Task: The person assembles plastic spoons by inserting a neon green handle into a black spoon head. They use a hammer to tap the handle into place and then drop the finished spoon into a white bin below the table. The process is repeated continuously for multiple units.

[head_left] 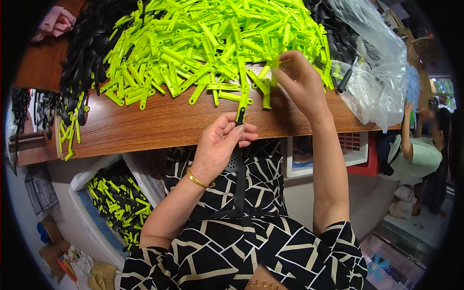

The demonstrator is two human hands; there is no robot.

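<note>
My left hand (217, 142) is closed, its thumb and fingers pinching a black utensil with a perforated head (233, 163) below the hand. A lime-green handle piece (243, 99) sits on the utensil's upper end and points away from me, toward the pile. My right hand (305, 87), slightly blurred, is raised at the front right of the pile. Its thumb and fingertips are pinched on another lime-green handle piece (275, 72), smeared by motion. A large heap of loose lime-green handle pieces (212, 38) covers the far middle of the brown wooden table (145, 130).
Black utensil parts (87, 53) lie heaped left of the pile. At right are a clear plastic bag (372, 92) and a black-handled tool (346, 79). A lined container of green-and-black pieces (79, 193) stands below left. A white tray (357, 157) sits under the table edge. Another person (415, 154) is at far right.
</note>
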